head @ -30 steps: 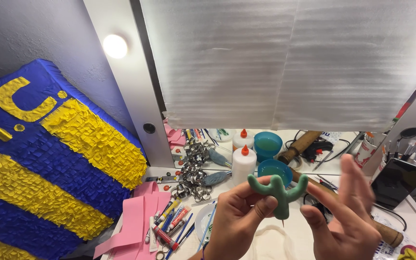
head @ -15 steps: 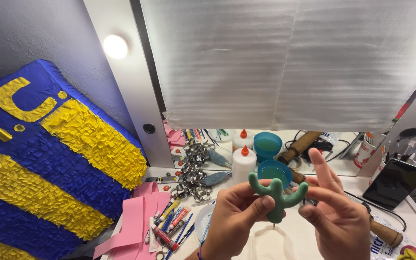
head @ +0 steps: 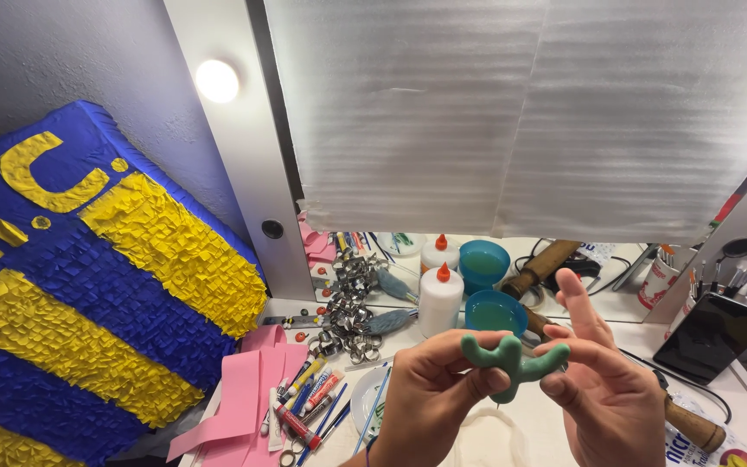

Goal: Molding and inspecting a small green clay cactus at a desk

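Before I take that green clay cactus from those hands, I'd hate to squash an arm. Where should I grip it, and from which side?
Grip the green clay cactus by its thick lower trunk, coming from below. The left hand pinches its left arm and the right hand touches its right arm, so both thin arms are taken; the trunk's bottom end hangs free between the hands and looks sturdiest.

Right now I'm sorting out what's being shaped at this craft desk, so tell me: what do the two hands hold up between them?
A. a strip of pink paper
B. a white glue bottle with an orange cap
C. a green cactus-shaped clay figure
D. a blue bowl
C: the left hand and right hand pinch the arms of a green cactus-shaped clay figure, while the glue bottle and blue bowl stand behind on the desk.
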